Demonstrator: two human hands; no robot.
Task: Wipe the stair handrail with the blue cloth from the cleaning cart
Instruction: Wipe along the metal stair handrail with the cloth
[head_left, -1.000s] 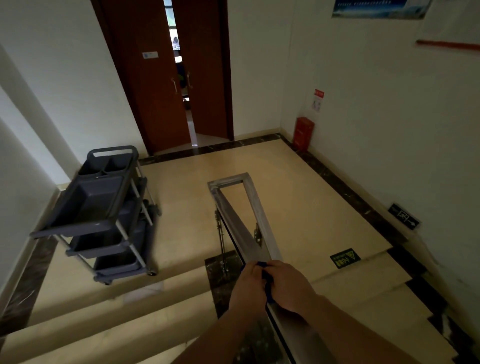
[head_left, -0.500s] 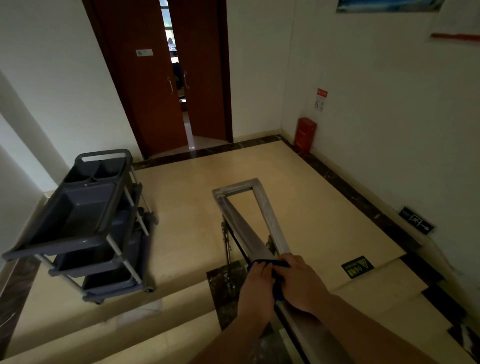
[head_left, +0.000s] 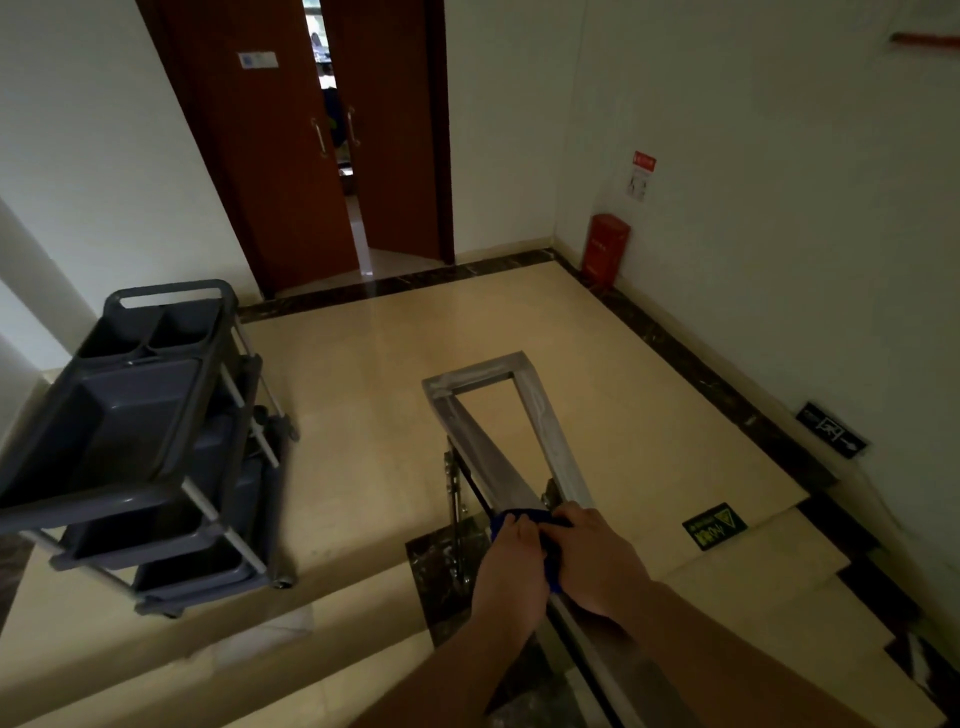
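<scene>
- Handrail (head_left: 488, 462) direction is what the coming stroke is judged to turn on: from the grip, the bare metal runs forward and downward toward the landing. Its long axis is angled slightly left in the head view and ends at a squared bend, where a second rail is turned back.
- Blue cloth (head_left: 506, 522) is laid over the rail directly under both hands. Only a folded edge is seen, ahead of the knuckles and in the gap between the hands.
- The left hand (head_left: 511, 571) is curled over the rail's left side and the right hand (head_left: 597, 564) over its right. The cloth is clamped to the metal by the bent fingers of both.
- The hands are set side by side and about level, so neither is clearly nearer the bend.
- A slide along the axis toward the bend is judged the likely next move. A change of grip would probably be needed at the corner.
- The rail is flat-topped, dull grey metal. A pale sheen or film is seen at the bend; which it is cannot be told.
- A grey cleaning cart (head_left: 145, 431) is stood on the beige tiled landing (head_left: 389, 364) to the left, well apart from the rail.
- A brown double door (head_left: 291, 156) is seen ajar at the far wall, and a red box (head_left: 605, 249) is set against the right wall.
</scene>
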